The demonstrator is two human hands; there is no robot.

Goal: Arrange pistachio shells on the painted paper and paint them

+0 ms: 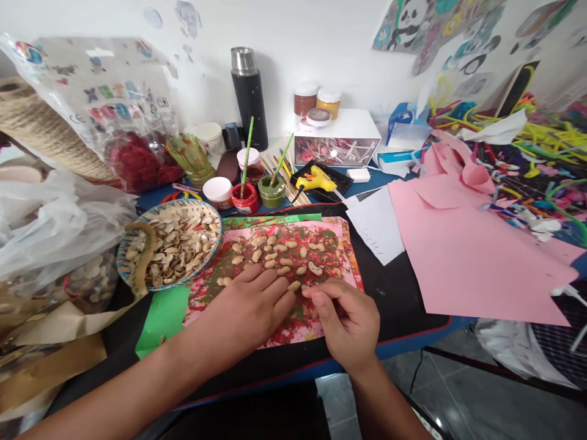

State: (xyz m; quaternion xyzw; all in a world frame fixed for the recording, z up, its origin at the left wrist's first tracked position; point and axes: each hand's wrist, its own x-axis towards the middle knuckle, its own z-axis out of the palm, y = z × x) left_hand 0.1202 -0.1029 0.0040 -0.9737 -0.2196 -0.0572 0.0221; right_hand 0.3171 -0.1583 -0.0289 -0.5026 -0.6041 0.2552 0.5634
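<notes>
My left hand [250,305] lies palm down with its fingers stretched out over the painted pink paper [334,244], which is smeared red and green. Whole peanuts [284,261] are spread over the paper just beyond its fingers, and one peanut [294,286] sits between my two hands. On the right, my right hand [351,324] hovers at the paper with thumb and fingers curled together. Its fingertips come close to that peanut; whether they pinch anything is hidden. An opened shell [315,268] lies above them.
Left of the paper stands a woven basket [215,244] of peanut shells. Behind are paint jars with brushes [245,200], a yellow glue gun [316,179], a black thermos [249,104] and a white box [339,128]. Pink sheets [468,256] lie to the right.
</notes>
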